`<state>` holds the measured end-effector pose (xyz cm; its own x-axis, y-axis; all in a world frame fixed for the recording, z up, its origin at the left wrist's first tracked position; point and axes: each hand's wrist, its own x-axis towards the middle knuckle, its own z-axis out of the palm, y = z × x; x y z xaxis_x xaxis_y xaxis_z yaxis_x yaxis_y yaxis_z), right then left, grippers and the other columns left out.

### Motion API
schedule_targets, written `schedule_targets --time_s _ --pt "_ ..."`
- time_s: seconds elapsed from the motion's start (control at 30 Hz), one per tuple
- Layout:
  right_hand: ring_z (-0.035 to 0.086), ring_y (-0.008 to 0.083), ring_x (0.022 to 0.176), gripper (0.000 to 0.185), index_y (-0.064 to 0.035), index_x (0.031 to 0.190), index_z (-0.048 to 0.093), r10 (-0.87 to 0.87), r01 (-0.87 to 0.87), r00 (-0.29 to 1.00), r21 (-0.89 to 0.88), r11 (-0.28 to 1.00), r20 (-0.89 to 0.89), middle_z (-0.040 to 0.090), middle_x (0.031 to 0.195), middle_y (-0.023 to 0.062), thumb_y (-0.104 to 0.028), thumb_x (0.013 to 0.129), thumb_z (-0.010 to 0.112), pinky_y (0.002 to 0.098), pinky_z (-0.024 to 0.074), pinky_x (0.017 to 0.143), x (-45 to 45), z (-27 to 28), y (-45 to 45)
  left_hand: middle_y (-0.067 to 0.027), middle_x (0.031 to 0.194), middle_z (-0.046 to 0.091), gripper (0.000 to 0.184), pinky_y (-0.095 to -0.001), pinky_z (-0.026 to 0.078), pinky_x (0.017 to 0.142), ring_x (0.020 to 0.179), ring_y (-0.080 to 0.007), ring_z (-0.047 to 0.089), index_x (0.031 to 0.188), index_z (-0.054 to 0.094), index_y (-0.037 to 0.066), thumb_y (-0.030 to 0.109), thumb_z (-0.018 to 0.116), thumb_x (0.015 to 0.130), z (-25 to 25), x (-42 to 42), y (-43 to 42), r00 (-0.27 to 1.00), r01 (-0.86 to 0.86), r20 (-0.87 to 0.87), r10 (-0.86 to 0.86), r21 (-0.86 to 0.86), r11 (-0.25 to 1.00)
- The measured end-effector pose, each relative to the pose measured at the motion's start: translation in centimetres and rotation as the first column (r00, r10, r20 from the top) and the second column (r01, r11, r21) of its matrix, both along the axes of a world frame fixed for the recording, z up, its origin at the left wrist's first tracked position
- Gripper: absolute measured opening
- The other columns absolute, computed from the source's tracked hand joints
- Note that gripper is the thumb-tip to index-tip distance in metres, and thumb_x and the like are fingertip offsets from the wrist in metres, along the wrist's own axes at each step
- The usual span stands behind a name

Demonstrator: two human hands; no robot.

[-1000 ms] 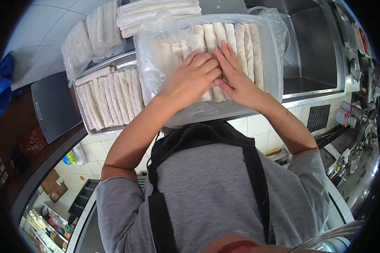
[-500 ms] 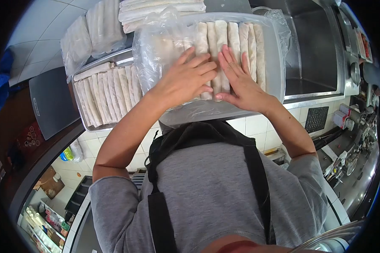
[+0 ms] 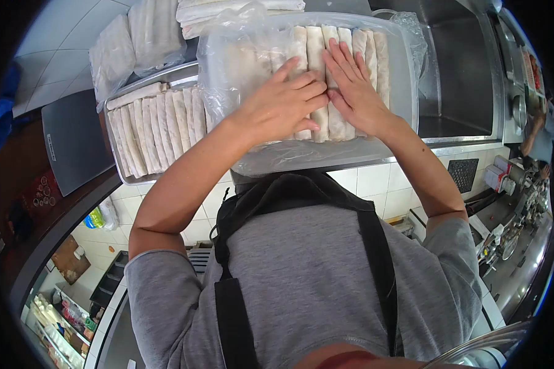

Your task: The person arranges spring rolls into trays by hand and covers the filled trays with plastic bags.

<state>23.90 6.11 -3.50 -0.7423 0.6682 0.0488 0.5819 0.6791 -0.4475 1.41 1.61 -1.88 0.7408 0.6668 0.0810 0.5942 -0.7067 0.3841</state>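
Long pale rolls [image 3: 316, 46] lie side by side in a translucent plastic tub [image 3: 406, 67]; they look like filled dough rolls, though the filling is hidden. My left hand [image 3: 281, 101] rests across the middle of the row, fingers spread, next to clear plastic sheeting [image 3: 228, 61] that covers the rolls on the left. Flat on the rolls farther right lies my right hand [image 3: 358, 92], fingers stretched away from me. Its thumb side is close to my left fingertips. Neither hand is wrapped round a roll.
Left of the tub, a metal tray [image 3: 127, 175] holds several similar rolls. Behind it are plastic-wrapped bundles [image 3: 157, 40] and more stacked rolls [image 3: 240, 11]. A steel sink [image 3: 458, 74] adjoins the tub on the right. Another person [image 3: 538, 132] stands at the far right edge.
My right hand has slid farther from my body over the rolls, and my left hand has shifted slightly right. Another person has come into view at the far right.
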Motion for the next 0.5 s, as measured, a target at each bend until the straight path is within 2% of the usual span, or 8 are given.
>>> schedule_targets --time_s 0.1,0.2,0.3,0.4,0.5 --pt "0.009 0.0359 0.153 0.068 -0.003 0.156 0.024 -0.003 0.003 1.0 0.018 1.0 -0.007 0.013 0.165 0.0174 -0.015 0.096 0.053 0.0539 0.0071 0.122 0.1 -0.4 -0.2 -0.0082 0.129 0.057 0.048 -0.0493 0.023 0.12 0.133 -0.0267 0.044 0.12 0.06 0.007 0.04 0.067 0.086 0.4 -0.9 -0.1 0.999 -0.029 0.014 0.029 0.008 1.0" --pt "0.009 0.0362 0.153 0.066 -0.0037 0.155 0.025 -0.001 0.001 1.0 0.027 1.0 -0.006 0.014 0.165 0.0177 -0.018 0.097 0.053 0.0544 0.0073 0.122 -0.2 -0.4 -0.4 -0.009 0.129 0.057 0.043 -0.0472 0.029 0.118 0.131 -0.0299 0.046 0.119 0.061 0.008 0.037 0.067 0.087 -0.5 -0.6 -0.3 0.99 -0.058 0.125 0.059 -0.014 0.998" --pt "0.01 0.0362 0.153 0.065 -0.0055 0.155 0.027 0.017 -0.016 1.0 0.048 0.999 -0.014 0.015 0.164 0.0171 -0.024 0.098 0.053 0.0556 0.0077 0.122 -0.9 0.0 0.3 -0.011 0.126 0.057 0.036 -0.0442 0.041 0.108 0.123 -0.0329 0.051 0.118 0.059 0.006 0.024 0.069 0.088 0.6 0.1 -1.0 0.955 -0.168 0.235 0.181 -0.076 0.983" --pt "0.01 0.0363 0.153 0.066 -0.0076 0.155 0.029 0.076 -0.078 0.997 0.114 0.99 0.021 0.017 0.164 0.0157 -0.03 0.098 0.054 0.057 0.0084 0.121 -1.6 0.3 0.9 -0.0143 0.122 0.057 0.032 -0.0444 0.048 0.095 0.115 -0.036 0.056 0.116 0.059 0.004 0.01 0.069 0.087 1.3 0.5 -2.5 0.794 -0.518 0.2 0.574 -0.269 0.812" --pt "0.01 0.0365 0.153 0.066 -0.0069 0.153 0.032 0.184 -0.197 0.977 0.121 0.973 0.108 0.02 0.164 0.0143 -0.034 0.098 0.054 0.0578 0.0089 0.121 -2.6 0.5 0.8 -0.0165 0.116 0.058 0.029 -0.0447 0.049 0.089 0.109 -0.0382 0.058 0.112 0.059 0.002 0.005 0.068 0.085 0.0 2.1 -3.8 0.674 -0.476 0.311 0.67 -0.511 0.716"
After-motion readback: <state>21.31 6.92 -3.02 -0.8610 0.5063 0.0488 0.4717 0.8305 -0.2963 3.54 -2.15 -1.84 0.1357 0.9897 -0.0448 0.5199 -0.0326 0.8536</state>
